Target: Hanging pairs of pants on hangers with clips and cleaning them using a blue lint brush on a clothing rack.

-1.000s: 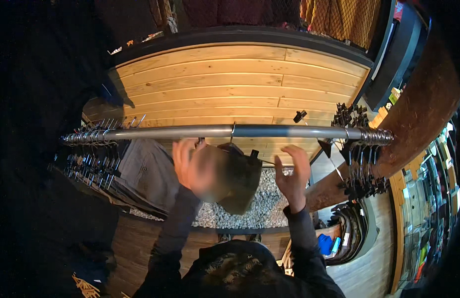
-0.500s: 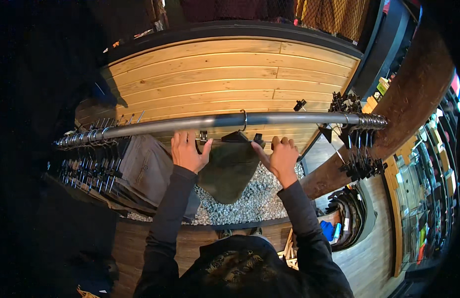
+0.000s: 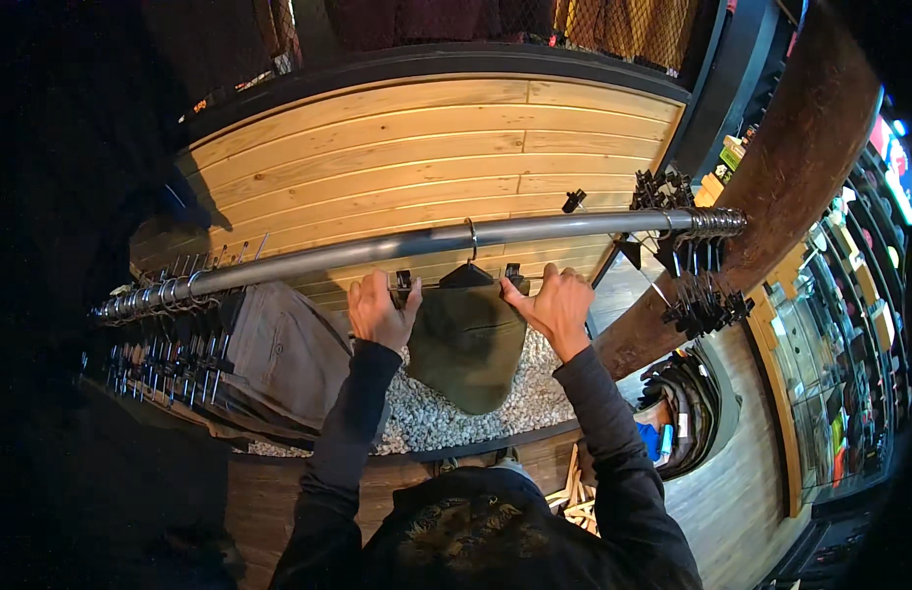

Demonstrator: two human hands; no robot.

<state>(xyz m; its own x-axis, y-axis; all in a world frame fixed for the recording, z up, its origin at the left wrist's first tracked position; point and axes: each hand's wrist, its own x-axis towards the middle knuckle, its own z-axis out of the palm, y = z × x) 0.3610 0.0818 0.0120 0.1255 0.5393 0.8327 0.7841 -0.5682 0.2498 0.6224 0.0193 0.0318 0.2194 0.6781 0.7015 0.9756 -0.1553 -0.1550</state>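
Olive-green trousers [image 3: 464, 349] hang from a black clip hanger [image 3: 465, 275] whose hook sits over the metal rail [image 3: 417, 244]. At the waistband's left corner, beside one clip, my left hand [image 3: 379, 313] is closed with its thumb against the cloth edge. My right hand [image 3: 556, 310] pinches the opposite corner by the other clip, fingers curled. The fingertips behind the cloth are partly hidden. Below the rail the cloth hangs down over the grey pebbles.
Grey-brown trousers [image 3: 284, 339] and several more on hangers crowd the rail's left end. Bare clip hangers [image 3: 707, 295] bunch at the right end against a thick brown post [image 3: 781, 167]. A plank wall [image 3: 377, 157] stands behind; pebbles [image 3: 417, 408] lie beneath. A curved clothes rack [image 3: 697, 413] stands lower right.
The view has shifted slightly. The trousers now show more of their front and hang a little lower, with both hands still at the waistband corners.
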